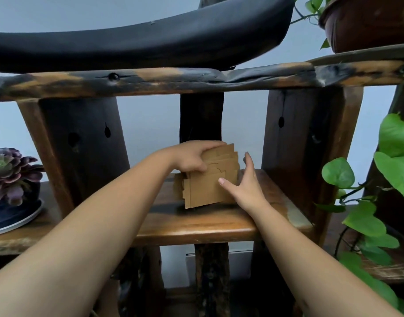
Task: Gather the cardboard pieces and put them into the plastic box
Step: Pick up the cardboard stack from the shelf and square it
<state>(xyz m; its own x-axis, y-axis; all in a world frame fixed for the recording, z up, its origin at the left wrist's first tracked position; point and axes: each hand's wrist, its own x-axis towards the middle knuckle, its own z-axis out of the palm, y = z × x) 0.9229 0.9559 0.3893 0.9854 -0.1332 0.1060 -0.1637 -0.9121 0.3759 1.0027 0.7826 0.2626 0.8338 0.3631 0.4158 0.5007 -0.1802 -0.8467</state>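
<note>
While left hand (191,160) grips them, cardboard pieces (206,192) (fanned) rest shelved.

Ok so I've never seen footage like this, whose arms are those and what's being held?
There is no machine: these are a person's bare arms, filmed by a camera worn on their head, looking forward and down. The left hand grips a stack of cardboard pieces from above; the right hand rests straight fingers against its right side. The stack stands on a wooden shelf, a potted succulent to its left, a leafy vine to its right. No plastic box is in view.
</note>
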